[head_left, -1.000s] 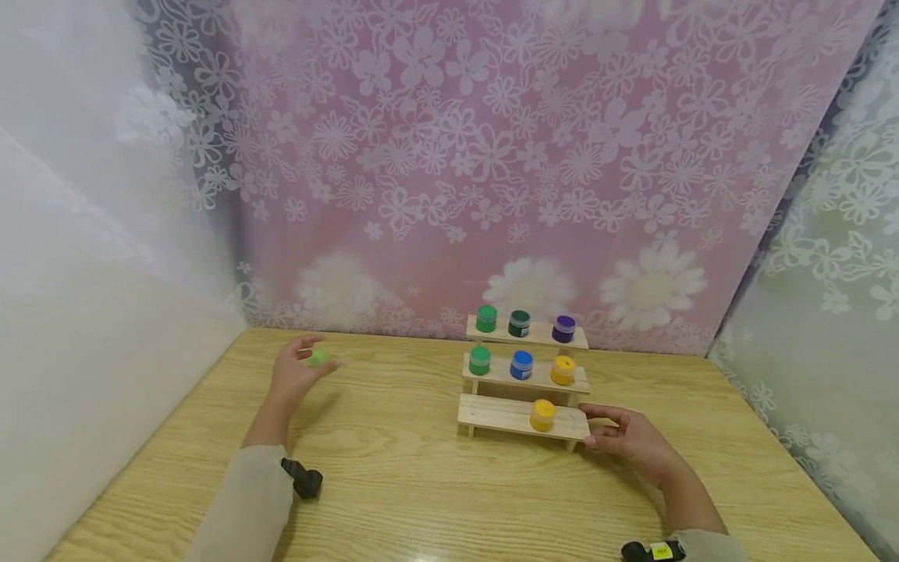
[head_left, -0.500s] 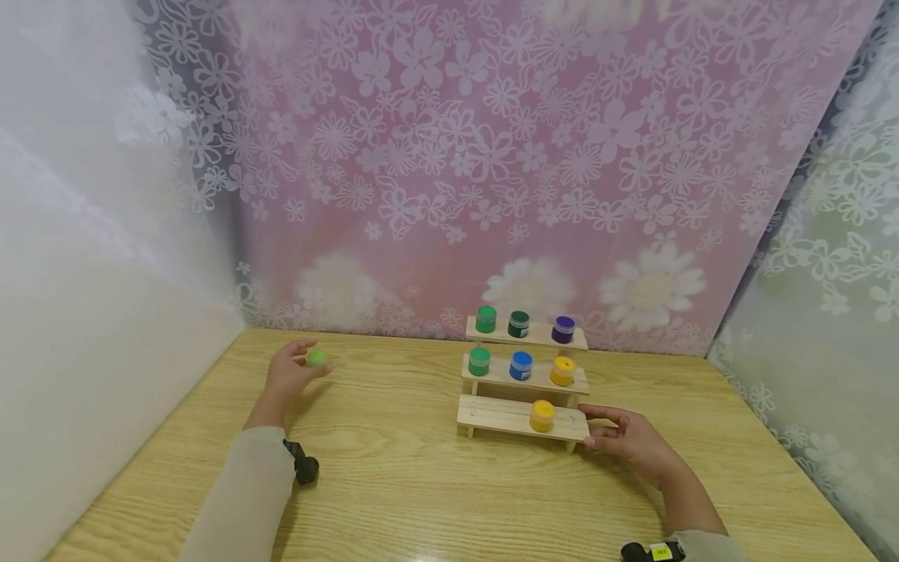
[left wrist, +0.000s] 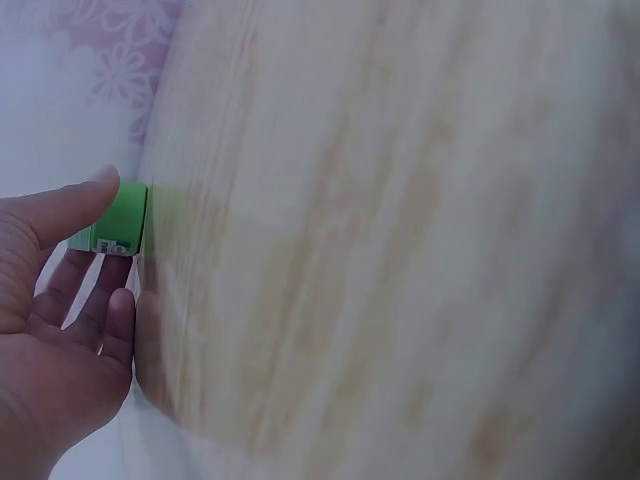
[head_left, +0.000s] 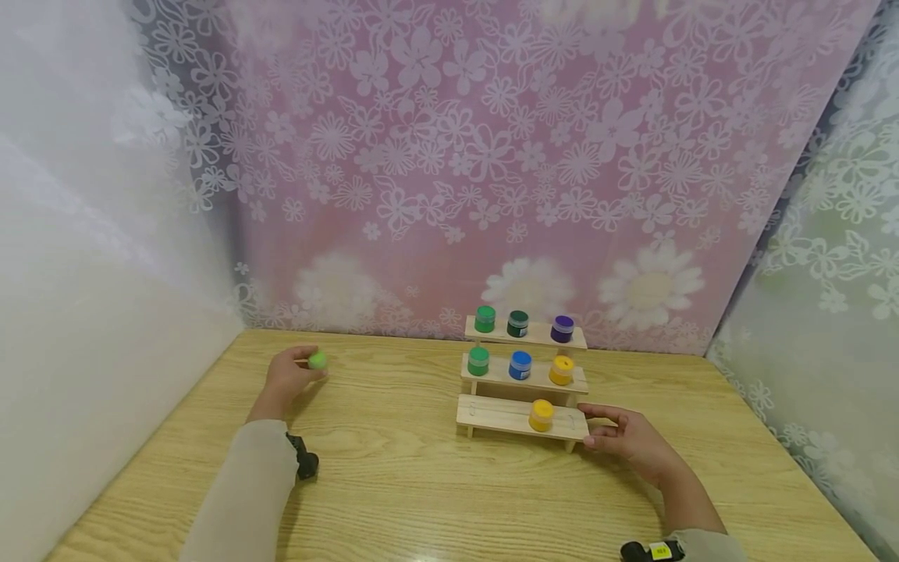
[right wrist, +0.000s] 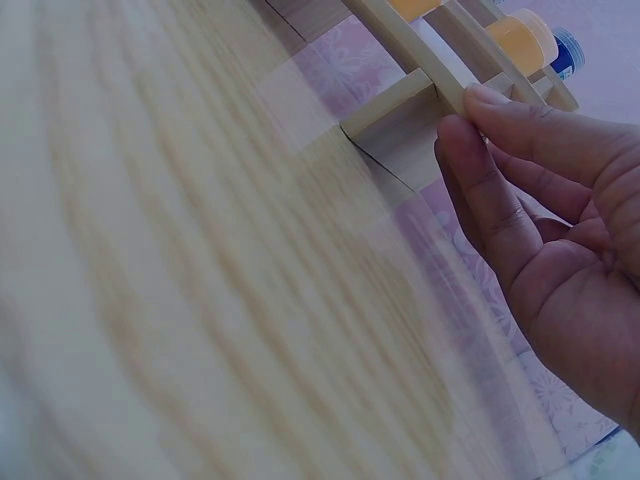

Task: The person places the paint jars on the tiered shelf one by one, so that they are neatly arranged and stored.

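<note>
At the far left of the table, my left hand (head_left: 286,373) pinches a light green paint jar (head_left: 318,361). In the left wrist view, the thumb lies along one side of that green jar (left wrist: 122,218) and the fingers are on the other side. My right hand (head_left: 632,443) holds the right end of the lowest step of a three-step wooden stand (head_left: 492,414), its thumb and fingertips on the board's edge (right wrist: 455,90). One yellow paint jar (head_left: 541,415) stands on that lowest step.
Green (head_left: 478,361), blue (head_left: 520,365) and yellow (head_left: 561,370) jars stand on the middle step. Light green (head_left: 485,319), dark green (head_left: 517,324) and purple (head_left: 562,329) ones are on the top step. A flowered pink curtain (head_left: 421,195) hangs behind the wooden table (head_left: 393,484).
My left hand has drawn back a little to the left, and its thumb and fingers have closed in on the light green jar. The right hand stays on the stand.
</note>
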### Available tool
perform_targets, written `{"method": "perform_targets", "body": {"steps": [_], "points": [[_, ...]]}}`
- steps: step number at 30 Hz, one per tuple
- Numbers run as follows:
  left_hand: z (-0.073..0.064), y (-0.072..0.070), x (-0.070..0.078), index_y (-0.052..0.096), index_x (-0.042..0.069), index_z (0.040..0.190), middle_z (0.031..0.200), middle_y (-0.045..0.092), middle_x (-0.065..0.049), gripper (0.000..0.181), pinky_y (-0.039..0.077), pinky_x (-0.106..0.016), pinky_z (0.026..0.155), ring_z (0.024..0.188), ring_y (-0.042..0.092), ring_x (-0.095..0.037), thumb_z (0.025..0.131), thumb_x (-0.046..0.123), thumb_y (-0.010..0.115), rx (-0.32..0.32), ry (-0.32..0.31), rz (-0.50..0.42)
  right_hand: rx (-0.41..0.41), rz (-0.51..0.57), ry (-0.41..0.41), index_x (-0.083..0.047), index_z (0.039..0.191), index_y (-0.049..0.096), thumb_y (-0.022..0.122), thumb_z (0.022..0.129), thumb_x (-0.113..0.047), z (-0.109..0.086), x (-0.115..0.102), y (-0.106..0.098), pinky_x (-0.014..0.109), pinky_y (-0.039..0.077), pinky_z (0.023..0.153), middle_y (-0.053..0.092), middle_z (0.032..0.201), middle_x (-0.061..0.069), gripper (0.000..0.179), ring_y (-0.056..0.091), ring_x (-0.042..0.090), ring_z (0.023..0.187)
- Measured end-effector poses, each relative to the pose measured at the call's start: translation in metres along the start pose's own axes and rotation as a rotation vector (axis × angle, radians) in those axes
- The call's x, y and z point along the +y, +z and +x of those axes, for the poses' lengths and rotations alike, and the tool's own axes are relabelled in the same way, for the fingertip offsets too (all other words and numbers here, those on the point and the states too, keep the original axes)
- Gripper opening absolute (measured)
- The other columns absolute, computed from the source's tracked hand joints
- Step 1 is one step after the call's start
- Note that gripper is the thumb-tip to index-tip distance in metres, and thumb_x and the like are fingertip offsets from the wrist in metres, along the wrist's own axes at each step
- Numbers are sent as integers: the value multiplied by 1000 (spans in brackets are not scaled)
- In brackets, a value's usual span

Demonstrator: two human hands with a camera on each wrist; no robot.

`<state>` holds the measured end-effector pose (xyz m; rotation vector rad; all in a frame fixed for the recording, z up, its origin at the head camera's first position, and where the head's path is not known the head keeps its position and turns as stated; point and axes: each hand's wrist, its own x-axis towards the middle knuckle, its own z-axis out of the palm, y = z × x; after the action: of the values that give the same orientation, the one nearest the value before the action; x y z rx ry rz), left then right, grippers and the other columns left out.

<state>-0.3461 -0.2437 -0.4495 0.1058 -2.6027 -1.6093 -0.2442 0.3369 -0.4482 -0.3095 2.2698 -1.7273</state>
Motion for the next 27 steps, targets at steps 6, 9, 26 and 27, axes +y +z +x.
{"method": "perform_targets", "body": {"steps": [6,9,26,27], "points": [[1,1,0,55,-1,136,133,54,-24,52,50,-43,91,115,54,-37,88,7,73,-13,-1,39,-8,11,5,9,147,33,71,91,-15,0,-1,-1,30,55,83,67,107,9,71,67,18,95],[0,1,1,57,0,134,132,54,-23,52,51,-43,89,115,54,-36,86,8,76,-19,-5,37,-11,20,10,9,147,32,71,91,-15,1,0,-1,29,55,83,69,105,9,72,67,18,95],[-12,1,12,61,0,130,126,58,-22,49,55,-39,85,112,57,-35,85,9,77,-63,73,-14,-16,10,-8,9,147,32,70,92,-15,0,2,0,30,55,84,67,107,9,71,67,18,95],[-13,2,13,62,0,130,125,59,-22,49,55,-40,85,112,57,-35,84,9,77,-60,78,-13,-18,10,-10,9,147,31,70,92,-14,0,2,0,30,55,83,67,107,9,71,67,18,95]]}}
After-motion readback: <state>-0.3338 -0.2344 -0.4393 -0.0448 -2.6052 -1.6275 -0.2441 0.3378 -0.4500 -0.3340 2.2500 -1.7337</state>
